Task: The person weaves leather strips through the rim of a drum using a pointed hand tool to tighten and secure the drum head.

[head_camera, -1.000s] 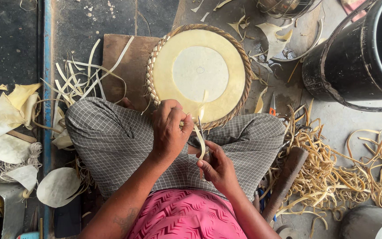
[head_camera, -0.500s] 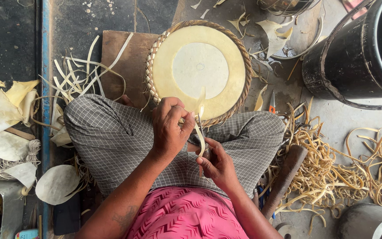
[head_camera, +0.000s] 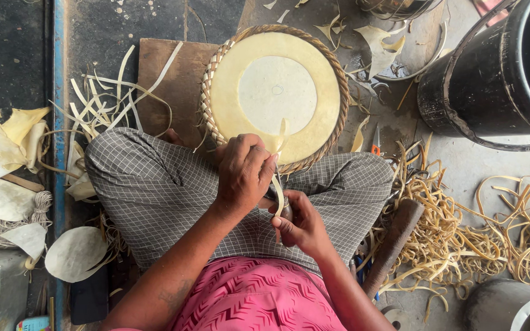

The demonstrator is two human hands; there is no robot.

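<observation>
A round woven disc (head_camera: 275, 92) with a braided rim and a pale centre leans against my crossed legs, which are wrapped in a grey checked cloth (head_camera: 154, 196). My left hand (head_camera: 243, 171) grips the disc's near rim. A thin pale leaf strip (head_camera: 279, 168) runs up from the rim between both hands. My right hand (head_camera: 299, 224) pinches the strip's lower end just below the left hand. Whether the right hand also holds a small tool is hidden.
A brown board (head_camera: 173, 86) lies under the disc. Loose pale strips (head_camera: 102, 98) and leaf pieces (head_camera: 1, 147) lie at the left. A heap of tan cane shavings (head_camera: 461, 239) sits at the right beside a dark wooden handle (head_camera: 394, 242). A large black drum (head_camera: 498, 73) stands top right.
The right hand has drawn the strip slightly downward and closer to the left hand. The disc and the left hand have hardly moved.
</observation>
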